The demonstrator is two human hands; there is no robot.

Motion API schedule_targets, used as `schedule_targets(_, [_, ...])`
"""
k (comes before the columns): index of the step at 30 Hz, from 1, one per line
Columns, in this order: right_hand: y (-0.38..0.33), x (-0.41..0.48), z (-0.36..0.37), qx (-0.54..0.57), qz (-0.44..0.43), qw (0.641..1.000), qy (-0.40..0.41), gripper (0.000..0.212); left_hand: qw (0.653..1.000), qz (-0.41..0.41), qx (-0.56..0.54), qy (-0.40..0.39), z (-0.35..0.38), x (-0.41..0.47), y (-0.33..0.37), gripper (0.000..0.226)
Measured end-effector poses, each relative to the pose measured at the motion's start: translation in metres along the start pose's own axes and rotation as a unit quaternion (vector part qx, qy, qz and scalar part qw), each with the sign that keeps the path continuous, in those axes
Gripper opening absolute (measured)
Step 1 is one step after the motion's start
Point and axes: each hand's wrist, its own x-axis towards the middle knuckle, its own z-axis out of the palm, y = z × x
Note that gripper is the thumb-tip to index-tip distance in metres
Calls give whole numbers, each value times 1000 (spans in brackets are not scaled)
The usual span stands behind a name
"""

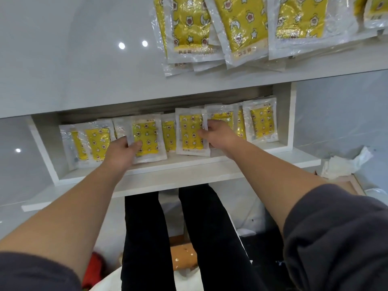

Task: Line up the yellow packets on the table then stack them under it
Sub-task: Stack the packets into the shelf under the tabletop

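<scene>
Several yellow packets in clear plastic lie in an overlapping row on the white tabletop at the top right, one of them a table packet. More yellow packets stand leaning in a row on the white shelf under the table. My left hand grips the left edge of one standing packet, thumb on its front. My right hand pinches the right edge of another standing packet and covers part of the packet behind it.
The shelf is boxed in by white side walls on both ends. Crumpled white paper lies at the right. My legs in black trousers are below the shelf, over a brown stool and something red on the floor.
</scene>
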Motion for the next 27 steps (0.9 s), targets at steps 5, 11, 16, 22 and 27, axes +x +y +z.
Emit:
schedule_targets(5, [-2, 14, 17, -170, -43, 984, 24, 24, 989, 17, 144, 11, -10, 14, -13, 30])
schedule_targets(11, [-14, 9, 22, -515, -114, 831, 175, 31, 899, 37, 424, 103, -11, 13, 3, 62])
schedule_targets(16, [-26, 7, 33, -548, -255, 786, 125, 73, 820, 290, 490, 63, -6, 21, 24, 88])
schedule_targets(22, [-27, 26, 46, -581, -233, 773, 101, 75, 782, 310, 540, 7, 9, 36, 32, 85])
schedule_targets(27, [-18, 22, 45, -616, -237, 743, 106, 83, 768, 301, 565, -12, 6, 38, 34, 76])
